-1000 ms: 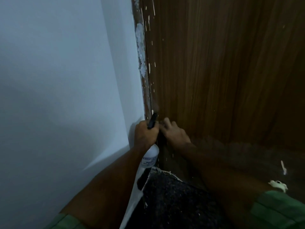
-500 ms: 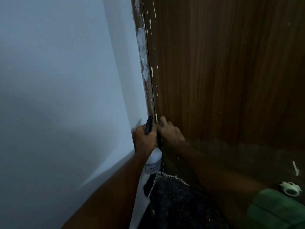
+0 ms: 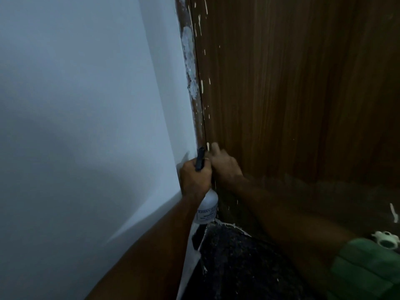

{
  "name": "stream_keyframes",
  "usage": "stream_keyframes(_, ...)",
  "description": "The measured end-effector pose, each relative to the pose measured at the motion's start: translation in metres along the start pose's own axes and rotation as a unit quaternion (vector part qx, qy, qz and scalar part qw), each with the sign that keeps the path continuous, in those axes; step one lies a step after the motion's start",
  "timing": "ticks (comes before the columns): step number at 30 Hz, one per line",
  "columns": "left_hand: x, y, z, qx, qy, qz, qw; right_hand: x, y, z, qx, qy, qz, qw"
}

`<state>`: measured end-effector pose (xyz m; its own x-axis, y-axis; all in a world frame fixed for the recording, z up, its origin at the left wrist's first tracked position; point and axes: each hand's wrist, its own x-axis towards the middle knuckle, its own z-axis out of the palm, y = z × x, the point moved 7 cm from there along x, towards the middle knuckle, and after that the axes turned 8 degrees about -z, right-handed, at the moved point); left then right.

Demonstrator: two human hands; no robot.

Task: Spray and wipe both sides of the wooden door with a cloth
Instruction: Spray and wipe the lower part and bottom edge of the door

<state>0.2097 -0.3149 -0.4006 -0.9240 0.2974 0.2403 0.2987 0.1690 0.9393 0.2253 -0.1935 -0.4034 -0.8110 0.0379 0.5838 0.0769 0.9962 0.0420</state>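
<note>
Left hand [image 3: 195,177] is wrapped tight round the neck of the white spray bottle [image 3: 206,207], black nozzle up, low beside the white wall [image 3: 86,105]. Right hand [image 3: 225,164] lies against the brown wooden door [image 3: 292,94] near its left edge; blurred, so whether it grips a cloth, I cannot tell.
</note>
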Motion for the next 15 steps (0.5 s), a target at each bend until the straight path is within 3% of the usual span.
stream_keyframes(3, 0.002, -0.005, 0.001, 0.0, 0.006, -0.012, 1.0, 0.031, 0.013, -0.054, 0.018, 0.171, 0.053, 0.984)
stream_keyframes(5, 0.003, -0.011, 0.001, 0.009, 0.015, -0.014, 1.0, 0.042, 0.016, -0.074, -0.012, 0.205, 0.048, 0.978)
stream_keyframes(7, 0.001, -0.017, 0.003, 0.021, 0.011, -0.016, 1.0, 0.037, 0.013, -0.058, -0.082, 0.122, -0.001, 0.989)
stream_keyframes(9, -0.007, -0.025, 0.011, 0.039, -0.015, -0.025, 0.999, 0.013, 0.006, -0.013, -0.134, -0.021, -0.07, 0.988)
stream_keyframes(11, -0.014, -0.038, 0.016, 0.064, -0.033, -0.045, 0.996, -0.018, 0.001, 0.028, -0.114, -0.154, -0.091, 0.977)
stream_keyframes(13, -0.017, -0.051, 0.018, 0.073, -0.04, -0.068, 0.994, -0.033, 0.003, 0.035, -0.054, -0.159, -0.067, 0.984)
stream_keyframes(15, -0.018, -0.064, 0.022, 0.077, -0.054, -0.096, 0.991, -0.032, 0.008, 0.013, 0.005, -0.056, -0.028, 0.998)
